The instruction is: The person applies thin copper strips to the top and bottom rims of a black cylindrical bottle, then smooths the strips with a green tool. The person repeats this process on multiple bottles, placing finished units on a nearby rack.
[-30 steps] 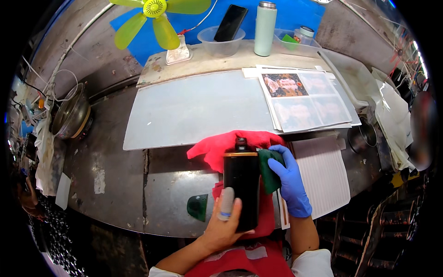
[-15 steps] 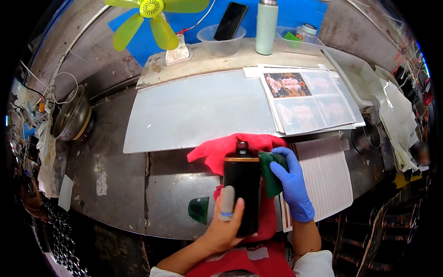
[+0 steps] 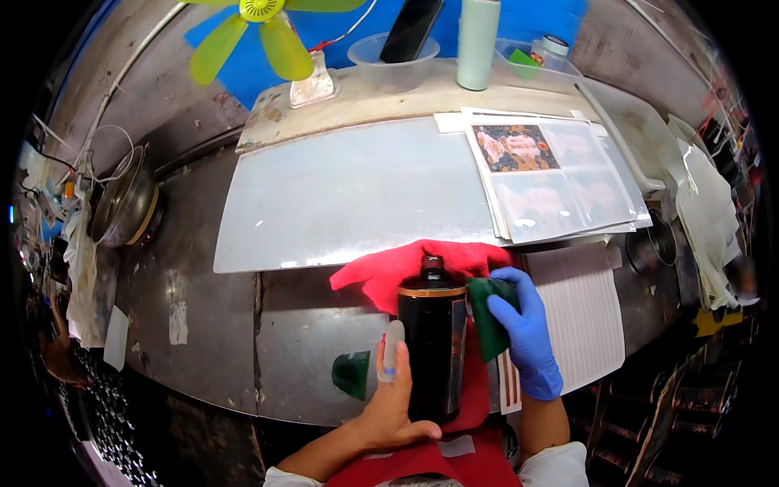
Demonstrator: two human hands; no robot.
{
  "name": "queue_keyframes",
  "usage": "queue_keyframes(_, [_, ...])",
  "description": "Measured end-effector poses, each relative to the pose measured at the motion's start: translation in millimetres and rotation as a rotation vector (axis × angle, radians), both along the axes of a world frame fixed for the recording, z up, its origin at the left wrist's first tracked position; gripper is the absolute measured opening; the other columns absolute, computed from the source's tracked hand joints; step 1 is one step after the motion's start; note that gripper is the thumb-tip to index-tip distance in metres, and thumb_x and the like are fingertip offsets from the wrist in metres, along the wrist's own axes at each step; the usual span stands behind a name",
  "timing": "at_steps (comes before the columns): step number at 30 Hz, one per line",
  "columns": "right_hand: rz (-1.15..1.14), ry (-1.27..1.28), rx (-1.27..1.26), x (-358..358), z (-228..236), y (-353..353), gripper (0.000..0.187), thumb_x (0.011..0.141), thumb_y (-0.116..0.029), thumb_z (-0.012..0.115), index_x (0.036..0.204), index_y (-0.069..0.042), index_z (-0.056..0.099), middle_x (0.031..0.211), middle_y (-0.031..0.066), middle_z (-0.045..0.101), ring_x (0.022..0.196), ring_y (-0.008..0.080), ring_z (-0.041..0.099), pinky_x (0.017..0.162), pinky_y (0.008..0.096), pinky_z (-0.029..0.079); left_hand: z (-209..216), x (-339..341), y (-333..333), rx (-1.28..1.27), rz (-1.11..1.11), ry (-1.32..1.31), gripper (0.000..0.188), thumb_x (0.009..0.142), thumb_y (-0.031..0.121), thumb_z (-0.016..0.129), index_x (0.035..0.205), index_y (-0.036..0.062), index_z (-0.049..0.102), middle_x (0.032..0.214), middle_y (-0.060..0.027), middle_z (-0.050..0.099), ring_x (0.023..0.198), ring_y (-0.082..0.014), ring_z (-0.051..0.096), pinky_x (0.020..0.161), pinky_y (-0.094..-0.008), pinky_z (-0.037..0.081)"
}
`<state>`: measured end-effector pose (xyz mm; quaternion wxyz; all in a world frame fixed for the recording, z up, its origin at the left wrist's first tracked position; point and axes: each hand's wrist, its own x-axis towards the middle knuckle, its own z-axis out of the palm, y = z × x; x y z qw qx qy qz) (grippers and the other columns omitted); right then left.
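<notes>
A black bottle point(image 3: 432, 357) with a gold-coloured band below its neck stands in front of me. My left hand point(image 3: 393, 406) supports it from the left and below, one finger wrapped in a pale grey sleeve and the thumb across the base. Gloved in blue, my right hand point(image 3: 527, 337) pinches a flexible dark green pad point(image 3: 488, 321) against or very close to the bottle's upper right side. Behind and beneath the bottle is a red cloth point(image 3: 377, 276). A second green piece point(image 3: 350, 373), rounded at one end, lies on the metal table left of my left hand.
Beyond the cloth is a grey board point(image 3: 349, 195) with printed sheets point(image 3: 560, 195) on its right. Striped white paper point(image 3: 576, 316) lies right of my glove. Farther back are a yellow-green fan point(image 3: 261, 10), a clear bowl point(image 3: 393, 69) holding a phone point(image 3: 412, 28), and a pale flask point(image 3: 479, 45). A metal pan point(image 3: 126, 203) sits left.
The bottle has turned, and a framed strip now shows along its right side. My left thumb has moved from its front down to the base. The right hand and pad shifted slightly right and down.
</notes>
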<state>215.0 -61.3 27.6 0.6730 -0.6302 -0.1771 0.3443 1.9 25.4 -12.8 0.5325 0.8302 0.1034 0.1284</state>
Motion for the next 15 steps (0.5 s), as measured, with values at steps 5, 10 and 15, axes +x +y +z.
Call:
queue_keyframes(5, [-0.091,0.027,-0.084,6.0,-12.1,-30.0,0.032,0.082,-0.005,0.059,0.112,-0.004,0.050,0.101,0.0060,0.058,0.091,0.0113,0.055,0.081,0.0245,0.045,21.9,26.3,22.6,0.031,0.152,-0.066,0.112,0.078,0.071,0.044,0.140,-0.0084,-0.006,0.144,-0.0352,-0.001,0.136,-0.0465,-0.001,0.105,-0.0585,0.001])
queue_keyframes(10, [-0.108,0.238,0.043,13.4,0.6,-72.8,0.032,0.078,-0.004,0.058,0.108,-0.001,0.048,0.090,0.0105,0.062,0.083,0.0174,0.062,0.078,0.0260,0.048,50.8,59.2,30.2,0.597,0.070,0.027,0.090,0.082,0.066,0.040,0.143,0.0019,0.021,0.144,-0.0236,0.024,0.134,-0.0477,0.012,0.101,-0.0639,0.009])
queue_keyframes(15, [-0.473,0.253,0.079,8.9,-20.5,-134.5,0.018,0.089,-0.022,0.052,0.080,-0.005,0.052,0.076,0.0040,0.053,0.065,0.0132,0.051,0.060,0.0253,0.043,74.5,84.9,28.6,0.908,-0.025,0.103,0.079,0.082,0.065,0.036,0.138,0.0095,0.037,0.136,-0.0146,0.044,0.132,-0.0394,0.027,0.104,-0.0606,0.007])
